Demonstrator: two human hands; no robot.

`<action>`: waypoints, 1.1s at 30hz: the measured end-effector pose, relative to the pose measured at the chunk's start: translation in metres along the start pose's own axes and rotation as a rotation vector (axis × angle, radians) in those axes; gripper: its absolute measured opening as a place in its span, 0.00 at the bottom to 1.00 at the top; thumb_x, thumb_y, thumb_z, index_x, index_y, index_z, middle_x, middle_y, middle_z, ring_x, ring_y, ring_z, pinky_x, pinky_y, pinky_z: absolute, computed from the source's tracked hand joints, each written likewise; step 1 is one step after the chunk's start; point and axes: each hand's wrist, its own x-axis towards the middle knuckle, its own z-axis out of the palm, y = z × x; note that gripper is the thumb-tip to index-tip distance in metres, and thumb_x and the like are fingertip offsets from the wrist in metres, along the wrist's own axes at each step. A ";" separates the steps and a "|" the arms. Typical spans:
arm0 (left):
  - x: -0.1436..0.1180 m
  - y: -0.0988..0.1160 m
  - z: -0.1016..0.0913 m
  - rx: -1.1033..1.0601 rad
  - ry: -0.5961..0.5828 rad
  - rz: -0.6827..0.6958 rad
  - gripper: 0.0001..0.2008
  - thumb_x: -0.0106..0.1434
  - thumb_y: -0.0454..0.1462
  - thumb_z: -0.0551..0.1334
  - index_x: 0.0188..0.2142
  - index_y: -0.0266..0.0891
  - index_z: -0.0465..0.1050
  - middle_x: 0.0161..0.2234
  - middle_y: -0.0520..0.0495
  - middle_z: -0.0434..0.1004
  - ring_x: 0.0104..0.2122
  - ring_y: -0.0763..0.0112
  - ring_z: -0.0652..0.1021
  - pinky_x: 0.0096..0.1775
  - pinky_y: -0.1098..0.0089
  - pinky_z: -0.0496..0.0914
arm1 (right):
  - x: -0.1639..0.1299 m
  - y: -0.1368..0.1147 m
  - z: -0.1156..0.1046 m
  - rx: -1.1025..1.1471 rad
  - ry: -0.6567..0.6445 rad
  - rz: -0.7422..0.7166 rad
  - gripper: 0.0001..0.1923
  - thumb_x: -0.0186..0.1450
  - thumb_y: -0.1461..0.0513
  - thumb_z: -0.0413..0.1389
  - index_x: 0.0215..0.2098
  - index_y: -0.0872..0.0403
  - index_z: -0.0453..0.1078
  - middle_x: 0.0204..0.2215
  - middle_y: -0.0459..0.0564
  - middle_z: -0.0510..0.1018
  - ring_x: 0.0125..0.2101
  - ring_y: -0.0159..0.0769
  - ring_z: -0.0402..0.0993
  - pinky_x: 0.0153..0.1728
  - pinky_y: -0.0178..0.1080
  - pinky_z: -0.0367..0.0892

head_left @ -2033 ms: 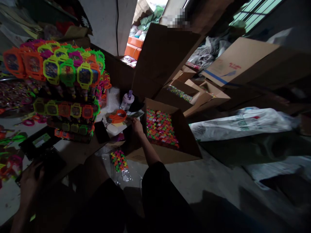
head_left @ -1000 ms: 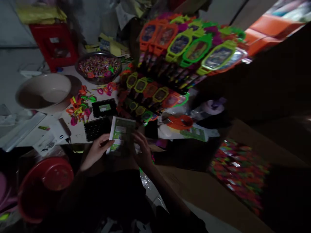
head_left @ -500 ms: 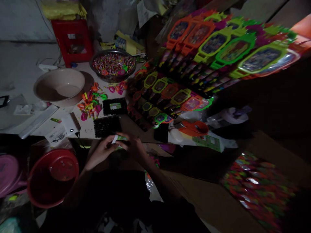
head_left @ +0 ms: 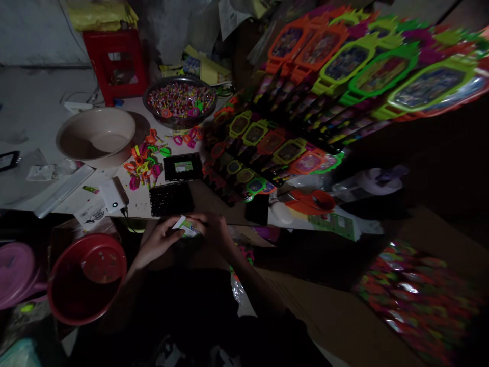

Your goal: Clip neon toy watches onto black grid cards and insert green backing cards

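Both my hands meet just in front of the low table's edge, holding a small green-and-white printed card [head_left: 182,226] that is folded over between them. My left hand [head_left: 158,245] grips its left side and my right hand [head_left: 214,232] covers its right side. Directly beyond the card lie a black tray [head_left: 170,198] and a second black tray with a green label [head_left: 182,166]. A heap of small neon plastic pieces [head_left: 143,162] lies left of those trays.
A tall rack of neon toy watches [head_left: 305,102] fills the right. On the table stand a beige basin [head_left: 95,135] and a metal bowl of candies [head_left: 179,102]. A red bucket [head_left: 86,278] stands at my lower left; a cardboard box of coloured packets [head_left: 412,295] lower right.
My right hand took a card from beside the box and my view swung left to the table. Both hands then held the card flat, and now it is folded small between them.
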 end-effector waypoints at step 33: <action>-0.031 -0.075 -0.027 -0.243 0.363 -0.250 0.24 0.52 0.53 0.65 0.39 0.35 0.76 0.34 0.46 0.79 0.40 0.59 0.77 0.44 0.64 0.68 | 0.022 0.023 -0.016 0.147 0.837 0.314 0.17 0.64 0.51 0.52 0.27 0.56 0.66 0.23 0.44 0.69 0.27 0.30 0.65 0.31 0.33 0.62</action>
